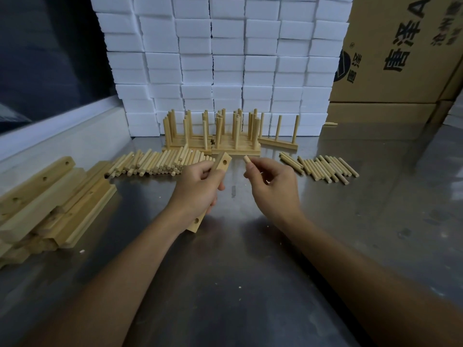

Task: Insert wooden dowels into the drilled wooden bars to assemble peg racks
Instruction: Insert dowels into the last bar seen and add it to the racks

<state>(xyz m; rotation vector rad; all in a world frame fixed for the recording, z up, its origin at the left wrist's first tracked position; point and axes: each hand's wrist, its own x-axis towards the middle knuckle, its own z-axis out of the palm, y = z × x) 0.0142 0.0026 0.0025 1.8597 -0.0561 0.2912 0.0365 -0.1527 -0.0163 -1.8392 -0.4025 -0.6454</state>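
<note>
Steel, dull and scuffed, makes up the surface [250, 259], and wood lies all over its far half. At the left edge sits a stack of drilled bars [52, 204], partly cut off by the frame, so how many there are cannot be told. Beyond the hands a heap of loose dowels [155, 162] spreads to the left, and a smaller row of dowels [323, 169] lies to the right, well apart from it. Behind both stand the finished peg racks [215, 136], crowded close together with pegs upright, and one more rack [279, 140] with two pegs sits just beside them on the right. A wall of white foam blocks [225, 58] rises behind the racks and hides whatever lies past it. At the right stands a cardboard box [400, 51] printed with dark Chinese characters and a round logo; the print is tilted and cut off, and only a letter "A" reads clearly. The left hand [198, 186] has its grip curled round a drilled wooden bar [223, 164], held tilted above the surface, one hole showing near each end. The right hand [273, 181] pinches a single dowel [246, 159] between thumb and fingers, its tip near the bar's upper hole but not touching; most of its length is hidden by the fingers.
</note>
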